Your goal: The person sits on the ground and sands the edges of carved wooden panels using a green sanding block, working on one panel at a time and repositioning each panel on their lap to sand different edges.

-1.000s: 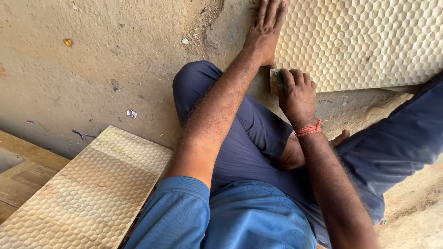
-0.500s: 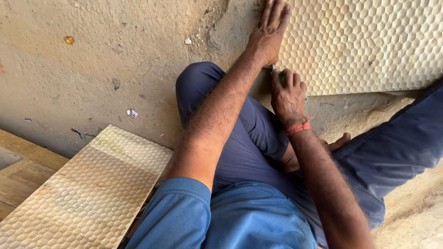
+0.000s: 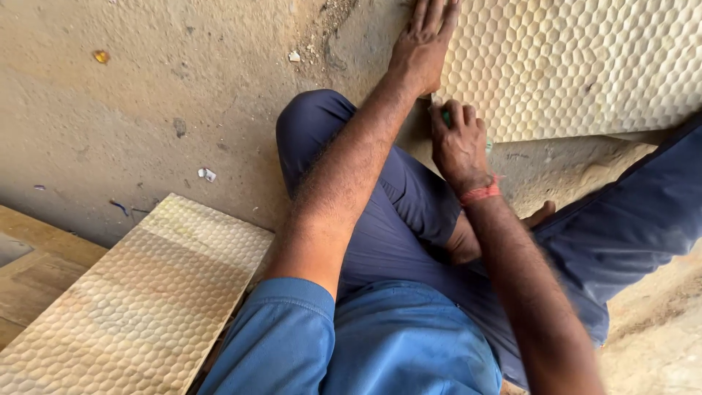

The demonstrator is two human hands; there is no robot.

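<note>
A pale wooden panel carved with a honeycomb pattern (image 3: 578, 66) lies on the dusty floor at the top right. My left hand (image 3: 424, 44) rests flat on its left edge, fingers spread. My right hand (image 3: 457, 143) is closed around a small green piece, probably a sanding pad (image 3: 446, 117), pressed against the panel's lower left corner. A red thread is tied around my right wrist. I sit on the floor in blue trousers, one knee bent under my left arm.
A second honeycomb-carved panel (image 3: 139, 292) lies at the lower left, on top of plain wooden boards (image 3: 36, 271). The concrete floor (image 3: 146, 95) is dusty with small scraps of litter. Sawdust covers the floor at the lower right.
My right hand has slid a little left and down along the panel's corner edge. My left hand stays pressed on the panel.
</note>
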